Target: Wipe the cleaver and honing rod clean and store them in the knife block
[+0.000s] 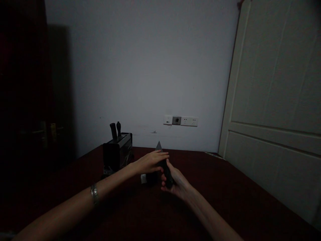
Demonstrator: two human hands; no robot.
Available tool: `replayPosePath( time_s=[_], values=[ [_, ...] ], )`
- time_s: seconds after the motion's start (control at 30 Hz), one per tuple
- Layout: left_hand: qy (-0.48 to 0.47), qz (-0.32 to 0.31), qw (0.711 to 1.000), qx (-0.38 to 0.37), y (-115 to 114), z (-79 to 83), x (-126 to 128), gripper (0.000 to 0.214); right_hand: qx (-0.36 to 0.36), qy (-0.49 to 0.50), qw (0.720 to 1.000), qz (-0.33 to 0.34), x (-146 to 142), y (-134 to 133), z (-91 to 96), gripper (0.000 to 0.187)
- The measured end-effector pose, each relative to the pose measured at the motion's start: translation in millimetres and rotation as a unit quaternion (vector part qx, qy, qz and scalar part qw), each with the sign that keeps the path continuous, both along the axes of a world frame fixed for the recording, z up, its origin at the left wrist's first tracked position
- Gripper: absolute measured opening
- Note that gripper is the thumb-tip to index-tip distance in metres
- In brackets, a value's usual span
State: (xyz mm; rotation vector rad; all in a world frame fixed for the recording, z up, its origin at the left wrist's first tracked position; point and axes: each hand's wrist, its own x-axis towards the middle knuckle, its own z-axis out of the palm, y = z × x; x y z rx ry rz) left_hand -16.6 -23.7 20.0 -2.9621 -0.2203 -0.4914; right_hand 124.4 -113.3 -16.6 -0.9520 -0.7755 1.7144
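Note:
A knife with a black handle [168,177] points away from me, its pale pointed blade [158,146] tilted upward. My right hand [175,182] is closed around the handle, with the fingers curled under it and the thumb along its side. My left hand [150,161] lies across the knife where blade and handle meet, fingers over it and thumb just below, covering most of the blade. Beneath the left hand sits a dark object [151,179] with a white piece [143,179] at its left; the dim light hides what it is.
On the dark red table [195,194], left of my hands, stands a black holder [117,150] with two black handles [113,130] sticking up from it. Behind is a wall with sockets [189,121]. A white panelled door [273,100] borders the right side.

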Motion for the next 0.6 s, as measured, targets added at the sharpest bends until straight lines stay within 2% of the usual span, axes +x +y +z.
replayPosePath(
  time_s=[0.27, 0.47, 0.53, 0.6],
  values=[
    [0.006, -0.020, 1.000, -0.003, 1, -6.8, 2, 0.046, -0.026, 0.009, 1.000, 0.004, 3, -3, -3.6, 0.043],
    [0.006, -0.054, 0.999, -0.004, 2, -2.0, 2, 0.037, -0.004, 0.055, 0.997, 0.053, 8, -4, 1.0, 0.027],
    [-0.014, -0.054, 0.998, -0.012, 4, 2.0, 1, 0.036, -0.003, 0.047, 0.996, 0.078, 10, -5, 7.6, 0.033],
    [-0.045, -0.052, 0.997, -0.024, 5, 7.8, -1, 0.039, -0.004, 0.026, 0.994, 0.108, 14, -4, 15.8, 0.046]
  ],
)
